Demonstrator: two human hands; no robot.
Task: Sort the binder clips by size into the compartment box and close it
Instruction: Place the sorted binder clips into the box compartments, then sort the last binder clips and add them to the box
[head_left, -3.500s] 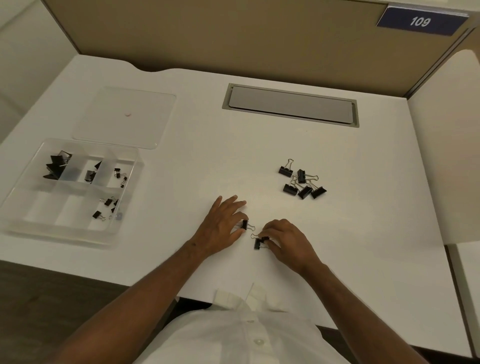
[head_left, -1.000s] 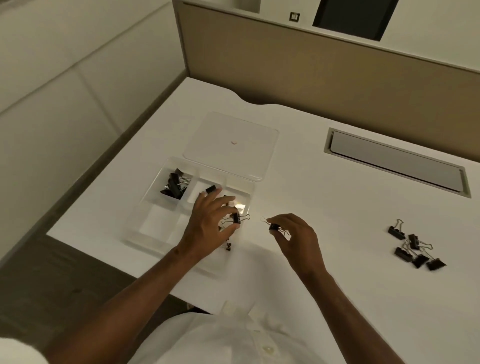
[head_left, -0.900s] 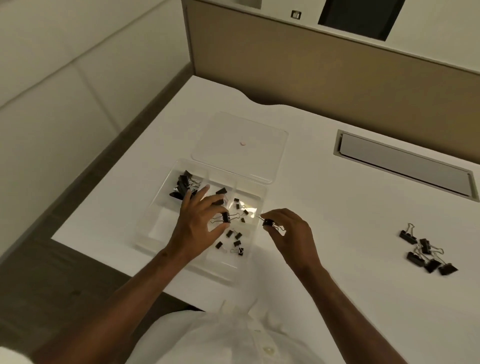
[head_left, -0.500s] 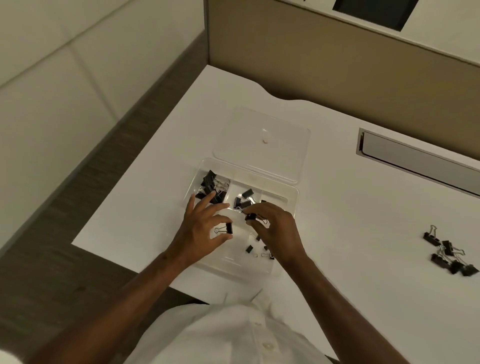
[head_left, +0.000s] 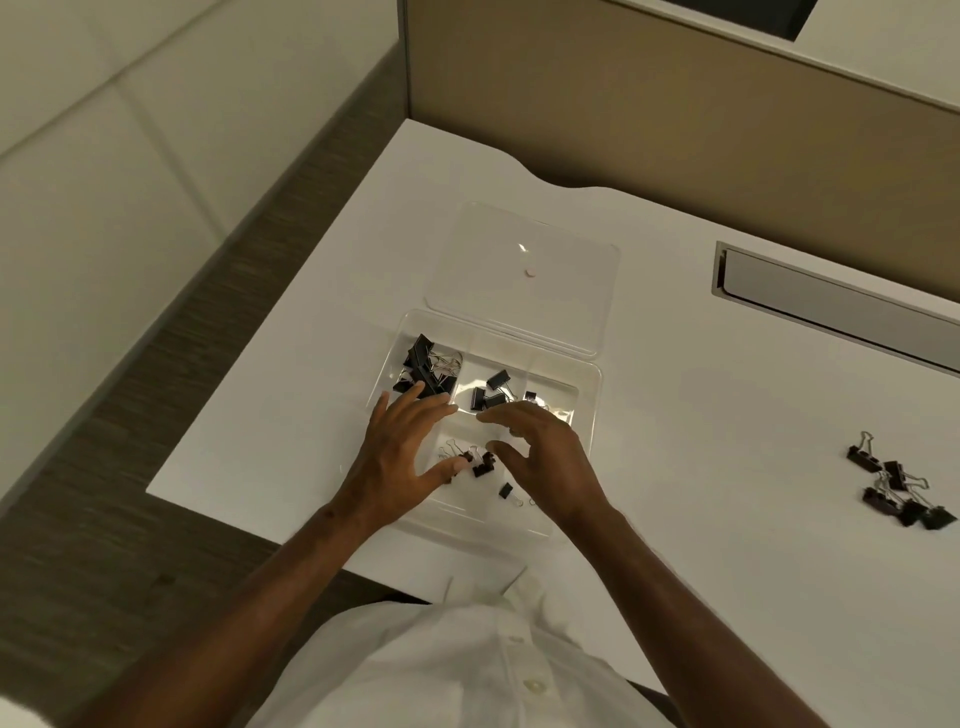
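Hands (head_left: 467, 457) hiding compartment box (head_left: 589, 387) front cells; grasp unclear

I am sitting at an office cubicle: a smooth white laminate desk (head_left: 675, 415) is fenced at the back by a tan fabric partition panel (head_left: 649, 119), with a grey metal cable-access flap (head_left: 831, 306) set flush into the desktop, and grey woven carpet (head_left: 104, 493) on the floor beside me.

I see black clips (head_left: 901, 491) on a white desk (head_left: 701, 441), a clear box (head_left: 589, 384), my white shirt (head_left: 467, 670).
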